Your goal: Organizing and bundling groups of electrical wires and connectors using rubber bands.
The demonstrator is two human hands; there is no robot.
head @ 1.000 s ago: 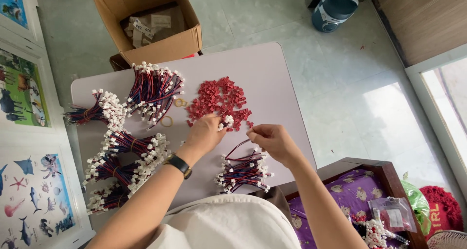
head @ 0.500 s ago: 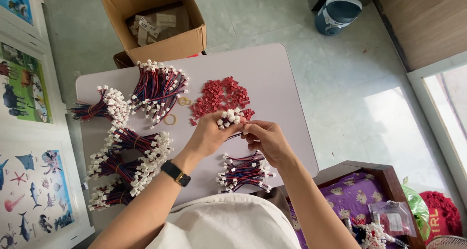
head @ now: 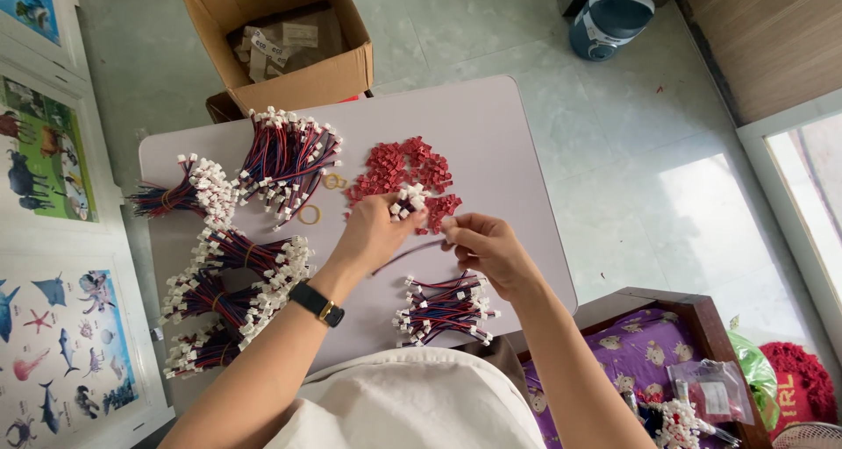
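Note:
My left hand (head: 375,231), with a black watch on the wrist, grips a small bunch of red-and-blue wires whose white connectors (head: 409,198) stick up at the fingertips. My right hand (head: 488,249) is just to its right, pinching one thin wire that trails back toward the left hand. Both hover over the pale table (head: 491,133), right below a pile of small red connector pieces (head: 403,173). A loose heap of finished wire leads (head: 445,307) lies near the table's front edge, under my right wrist.
Several bundled wire harnesses (head: 237,265) lie along the table's left side, with rubber bands (head: 309,213) beside them. An open cardboard box (head: 285,41) stands behind the table. Animal posters (head: 53,370) are on the left, a wooden box with purple cloth (head: 649,344) at right.
Both hands have shifted slightly up toward the red pile; the left hand now holds the white-tipped wire bunch higher, and the right hand pinches a single wire beside it.

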